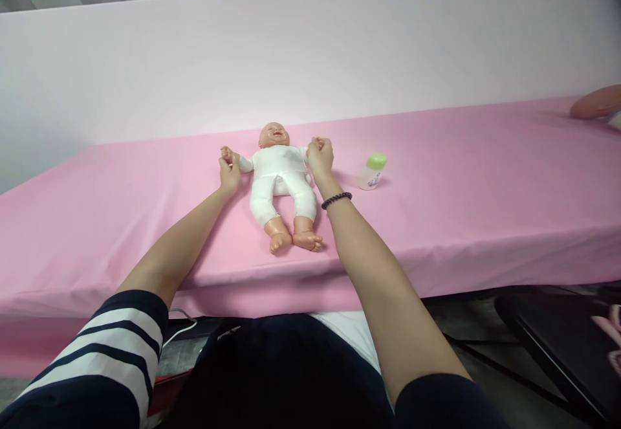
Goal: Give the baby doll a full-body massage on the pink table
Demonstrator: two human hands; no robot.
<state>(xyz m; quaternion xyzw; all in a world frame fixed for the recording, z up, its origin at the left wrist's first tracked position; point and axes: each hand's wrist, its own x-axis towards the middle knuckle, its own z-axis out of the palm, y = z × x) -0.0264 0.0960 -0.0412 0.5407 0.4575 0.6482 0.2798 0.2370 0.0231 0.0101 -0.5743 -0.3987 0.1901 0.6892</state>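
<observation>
A baby doll (pixel 280 164) with a white cloth body lies on its back on the pink-covered table, feet toward me and arms spread out. My left hand (pixel 229 173) is closed round the doll's hand on the left side. On the other side, my right hand (pixel 321 158) grips the doll's other hand, its fingers wrapped over it. A dark beaded bracelet (pixel 336 200) circles my right wrist. To the right of the doll stands a bottle (pixel 372 171) with a light green cap, touched by neither hand.
The pink cloth (pixel 466 189) covers the long table, with a white partition (pixel 310 60) behind. Part of another doll (pixel 596 102) shows at the far right edge. A black chair (pixel 557 338) stands at the lower right, and a white cable (pixel 180 332) hangs at the lower left.
</observation>
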